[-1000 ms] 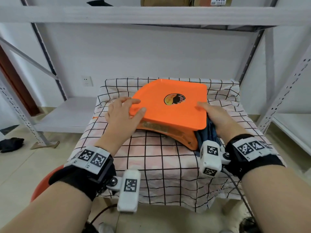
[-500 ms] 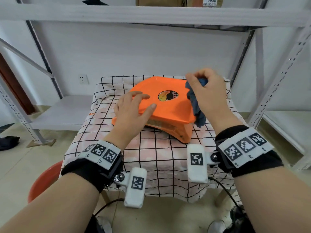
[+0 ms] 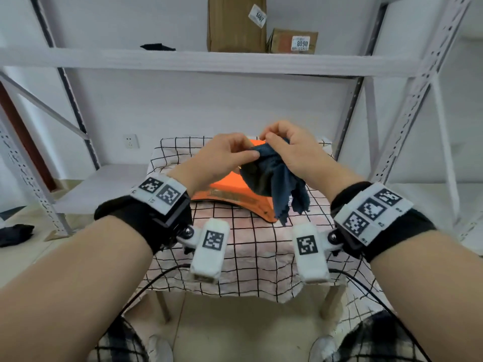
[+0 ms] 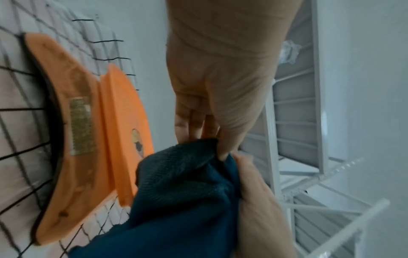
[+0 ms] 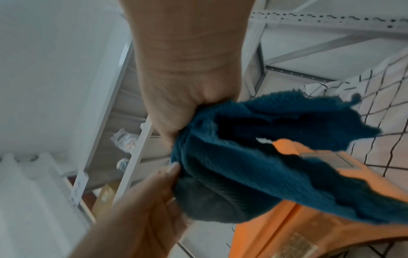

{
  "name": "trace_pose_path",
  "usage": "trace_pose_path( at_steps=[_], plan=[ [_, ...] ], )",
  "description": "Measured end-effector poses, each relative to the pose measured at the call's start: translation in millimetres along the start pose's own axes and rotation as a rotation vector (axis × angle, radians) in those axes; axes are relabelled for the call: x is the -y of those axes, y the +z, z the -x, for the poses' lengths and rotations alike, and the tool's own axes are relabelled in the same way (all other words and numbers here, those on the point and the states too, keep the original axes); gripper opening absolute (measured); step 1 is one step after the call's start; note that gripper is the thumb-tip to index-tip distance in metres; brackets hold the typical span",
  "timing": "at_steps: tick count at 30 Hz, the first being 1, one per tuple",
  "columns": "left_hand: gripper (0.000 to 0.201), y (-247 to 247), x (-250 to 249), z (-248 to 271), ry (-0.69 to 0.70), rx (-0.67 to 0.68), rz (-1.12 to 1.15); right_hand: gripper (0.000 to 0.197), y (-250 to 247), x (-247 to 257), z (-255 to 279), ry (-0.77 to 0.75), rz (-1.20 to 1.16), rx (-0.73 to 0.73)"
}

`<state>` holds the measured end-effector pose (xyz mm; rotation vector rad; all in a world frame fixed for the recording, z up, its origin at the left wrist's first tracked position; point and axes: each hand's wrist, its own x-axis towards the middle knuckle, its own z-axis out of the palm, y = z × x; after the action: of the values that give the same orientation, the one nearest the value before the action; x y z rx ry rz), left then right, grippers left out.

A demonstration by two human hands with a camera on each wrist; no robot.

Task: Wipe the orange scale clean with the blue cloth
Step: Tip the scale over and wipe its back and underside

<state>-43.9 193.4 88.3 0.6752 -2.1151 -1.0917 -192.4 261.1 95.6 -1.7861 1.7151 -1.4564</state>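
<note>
The orange scale [image 3: 230,194] [image 4: 88,122] [image 5: 309,227] sits on the small checked-cloth table [image 3: 248,244], partly hidden behind my hands. Both hands hold the dark blue cloth [image 3: 271,176] [image 4: 187,192] [image 5: 264,157] in the air just above the scale. My left hand [image 3: 230,152] pinches the cloth's upper edge between thumb and fingers. My right hand [image 3: 285,147] grips the same bunched top from the right. The cloth's loose ends hang down over the scale's front right corner.
White metal shelving [image 3: 235,64] surrounds the table, with cardboard boxes [image 3: 235,22] on the shelf above. A low shelf board [image 3: 104,184] lies to the left. A dark rag [image 3: 15,233] lies on the floor at far left. Cables [image 3: 156,283] trail from my wrists.
My right hand lifted the cloth from beside the scale up over it. My left hand left the scale's edge and took hold of the cloth too.
</note>
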Motion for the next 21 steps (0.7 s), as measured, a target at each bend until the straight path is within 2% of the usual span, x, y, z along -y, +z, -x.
trace_pose_path(
  at_steps=[3, 5, 7, 9, 11, 13, 14, 16, 18, 20, 21],
  plan=[
    [0.014, -2, -17, -3, -0.055, -0.112, -0.108, 0.022, 0, 7, 2, 0.037, 0.024, 0.000],
    [0.019, -7, -27, -4, -0.082, -0.159, -0.142, 0.032, -6, 12, 5, 0.039, 0.140, 0.122],
    [0.019, -13, -32, -3, -0.108, -0.181, -0.126, 0.021, -12, 14, 8, 0.050, 0.366, 0.232],
    [0.019, -19, -34, 0, -0.139, -0.210, -0.091, 0.013, -14, 14, 9, 0.103, 0.531, 0.181],
    [0.019, -19, -35, 1, -0.174, -0.231, -0.054, 0.015, -10, 14, 9, 0.166, 0.564, 0.021],
    [0.020, -16, -37, 2, -0.202, -0.235, -0.014, 0.017, 0, 17, 13, 0.161, 0.491, -0.080],
    [0.021, -14, -39, 2, -0.210, -0.237, 0.017, 0.022, 6, 19, 17, 0.161, 0.381, -0.065],
    [0.025, -10, -43, 3, -0.224, -0.246, 0.131, 0.040, 19, 25, 28, 0.172, 0.062, 0.056],
    [0.024, -6, -46, 3, -0.248, -0.240, 0.247, 0.060, 34, 22, 39, 0.104, -0.123, 0.118],
    [0.022, -3, -47, 4, -0.268, -0.211, 0.252, 0.069, 48, 9, 42, 0.041, -0.177, 0.057],
    [0.021, -3, -46, 4, -0.270, -0.195, 0.236, 0.065, 52, 2, 41, 0.045, -0.182, -0.001]
  ],
)
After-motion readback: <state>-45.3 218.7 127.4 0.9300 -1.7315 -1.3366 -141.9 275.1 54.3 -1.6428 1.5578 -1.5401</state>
